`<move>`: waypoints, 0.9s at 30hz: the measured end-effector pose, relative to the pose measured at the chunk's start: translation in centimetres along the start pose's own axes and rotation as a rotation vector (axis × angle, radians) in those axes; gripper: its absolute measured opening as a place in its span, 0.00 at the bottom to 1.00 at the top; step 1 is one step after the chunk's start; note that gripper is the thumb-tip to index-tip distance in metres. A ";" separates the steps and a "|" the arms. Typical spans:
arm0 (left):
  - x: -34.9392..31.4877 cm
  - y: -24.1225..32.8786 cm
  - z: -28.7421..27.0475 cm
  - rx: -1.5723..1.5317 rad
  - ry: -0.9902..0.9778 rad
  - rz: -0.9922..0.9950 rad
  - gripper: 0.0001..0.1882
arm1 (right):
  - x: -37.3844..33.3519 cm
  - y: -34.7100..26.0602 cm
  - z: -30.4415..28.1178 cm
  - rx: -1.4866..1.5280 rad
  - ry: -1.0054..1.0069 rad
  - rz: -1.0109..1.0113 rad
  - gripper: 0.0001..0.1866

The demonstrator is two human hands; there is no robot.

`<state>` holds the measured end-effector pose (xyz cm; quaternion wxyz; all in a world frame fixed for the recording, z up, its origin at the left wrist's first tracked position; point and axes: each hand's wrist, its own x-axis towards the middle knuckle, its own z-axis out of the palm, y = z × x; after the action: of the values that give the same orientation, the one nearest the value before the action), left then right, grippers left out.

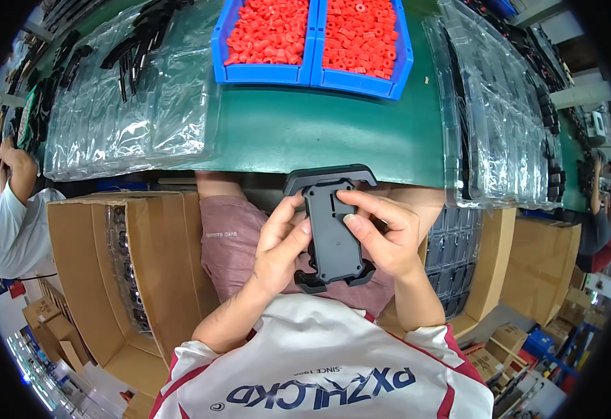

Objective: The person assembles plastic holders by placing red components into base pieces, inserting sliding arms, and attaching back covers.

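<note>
Between my two hands, above my lap and just short of the bench edge, is a black plastic phone holder (337,241). It has a long flat body, a wide curved clamp at its far end and two hooked feet at its near end. My left hand (282,241) grips its left side, thumb and fingers along the edge. On the right side, my right hand (386,230) holds it, with the forefinger near the slot at the top and the thumb on the face. The underside of the holder is hidden.
Two blue bins (312,75) of small red plastic parts stand on the green bench (319,133). Clear plastic trays (131,126) with black parts lie left, more trays (504,119) right. Open cardboard boxes (169,258) flank my legs. A co-worker's arm (19,167) shows far left.
</note>
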<state>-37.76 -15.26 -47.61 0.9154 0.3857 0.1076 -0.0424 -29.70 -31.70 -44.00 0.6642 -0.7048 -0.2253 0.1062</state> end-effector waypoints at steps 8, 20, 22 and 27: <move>0.1 0.5 1.0 0.057 0.010 0.077 0.29 | -0.3 0.4 0.8 -0.011 0.083 0.056 0.09; 0.6 0.6 1.5 0.157 -0.081 0.118 0.30 | -0.3 0.9 0.9 0.288 0.146 0.213 0.05; 0.8 0.3 1.3 0.157 -0.091 0.128 0.30 | -0.3 0.9 1.0 0.288 0.158 0.217 0.05; 1.5 -0.1 1.0 0.140 -0.107 0.145 0.30 | -0.2 1.3 1.0 0.296 0.199 0.251 0.05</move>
<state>-36.14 -16.04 -47.39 0.8913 0.4526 0.0270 -0.0040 -30.14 -30.91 -45.39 0.7610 -0.6291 -0.0510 0.1502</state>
